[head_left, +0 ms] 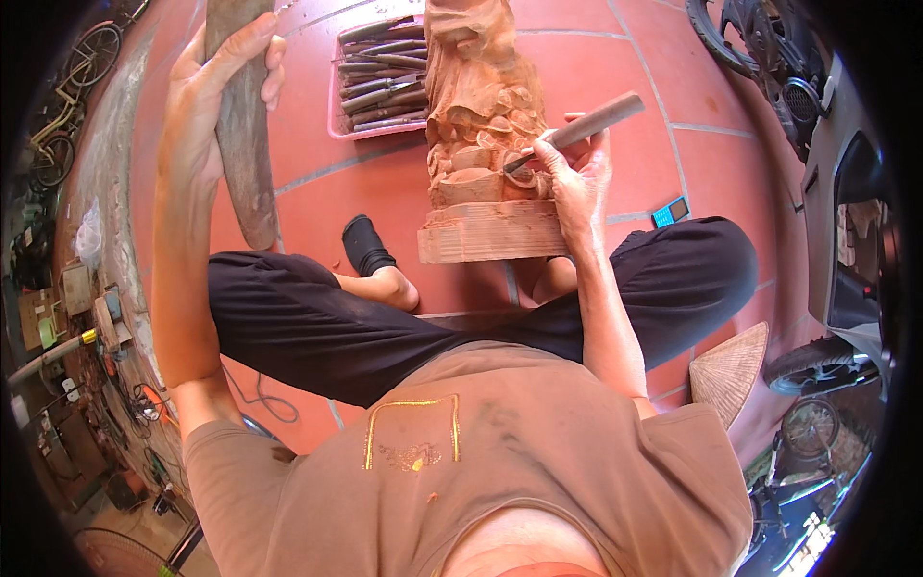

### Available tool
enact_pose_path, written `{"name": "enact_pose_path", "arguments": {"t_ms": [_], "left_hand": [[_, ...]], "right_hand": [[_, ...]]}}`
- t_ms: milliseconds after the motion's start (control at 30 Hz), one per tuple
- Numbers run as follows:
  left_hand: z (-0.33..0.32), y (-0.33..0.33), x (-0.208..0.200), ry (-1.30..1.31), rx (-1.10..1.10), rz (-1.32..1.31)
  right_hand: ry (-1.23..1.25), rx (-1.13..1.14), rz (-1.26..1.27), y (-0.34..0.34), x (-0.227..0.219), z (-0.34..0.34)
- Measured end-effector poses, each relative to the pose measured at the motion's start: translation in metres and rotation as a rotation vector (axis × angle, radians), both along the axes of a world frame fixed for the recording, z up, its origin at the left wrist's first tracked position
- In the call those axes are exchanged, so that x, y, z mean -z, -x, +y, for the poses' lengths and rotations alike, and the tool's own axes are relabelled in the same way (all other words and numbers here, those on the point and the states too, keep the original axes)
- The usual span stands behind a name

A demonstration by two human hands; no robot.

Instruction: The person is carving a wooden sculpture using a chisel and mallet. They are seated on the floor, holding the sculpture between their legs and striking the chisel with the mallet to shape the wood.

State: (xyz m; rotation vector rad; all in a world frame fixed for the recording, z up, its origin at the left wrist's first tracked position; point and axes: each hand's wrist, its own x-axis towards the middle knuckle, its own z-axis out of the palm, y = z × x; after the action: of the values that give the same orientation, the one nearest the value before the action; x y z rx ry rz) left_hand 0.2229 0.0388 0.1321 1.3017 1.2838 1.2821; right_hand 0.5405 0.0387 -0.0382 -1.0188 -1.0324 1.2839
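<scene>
Reddish wood carving (490,106) sits before the folded legs (308,313), right hand (582,183) pinching a chisel (604,116) against it, left hand (204,91) gripping a club (242,144) whose off-centre blow could chip detail.

A carving workshop in a home-like or garage-like space is suggested: on the red tiled floor (601,72), a pink tray (334,113) of hand tools (389,94) is set just left of a wooden carving (484,106). Bicycles (62,130) and cluttered gear (108,322) are kept well to the carving's left, and a motor scooter (838,159) is parked well to its right.
</scene>
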Motion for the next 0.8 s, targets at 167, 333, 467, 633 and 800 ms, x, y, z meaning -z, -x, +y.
{"name": "enact_pose_path", "arguments": {"t_ms": [167, 333, 467, 633, 800], "left_hand": [[0.004, -0.005, -0.007, -0.001, -0.005, -0.113], [0.017, -0.008, -0.015, 0.005, -0.015, -0.201], [0.017, -0.019, -0.032, -0.033, 0.024, -0.233], [0.017, -0.018, -0.052, -0.021, 0.02, -0.163], [0.022, -0.022, -0.032, 0.003, -0.006, -0.167]], "right_hand": [[-0.01, 0.058, 0.044, -0.007, 0.002, 0.001], [-0.04, 0.115, 0.105, 0.0, 0.0, 0.011], [-0.053, 0.147, 0.164, 0.004, -0.004, 0.009], [-0.08, 0.157, 0.192, 0.008, 0.0, 0.008], [0.029, 0.135, 0.183, 0.004, 0.003, 0.01]]}}
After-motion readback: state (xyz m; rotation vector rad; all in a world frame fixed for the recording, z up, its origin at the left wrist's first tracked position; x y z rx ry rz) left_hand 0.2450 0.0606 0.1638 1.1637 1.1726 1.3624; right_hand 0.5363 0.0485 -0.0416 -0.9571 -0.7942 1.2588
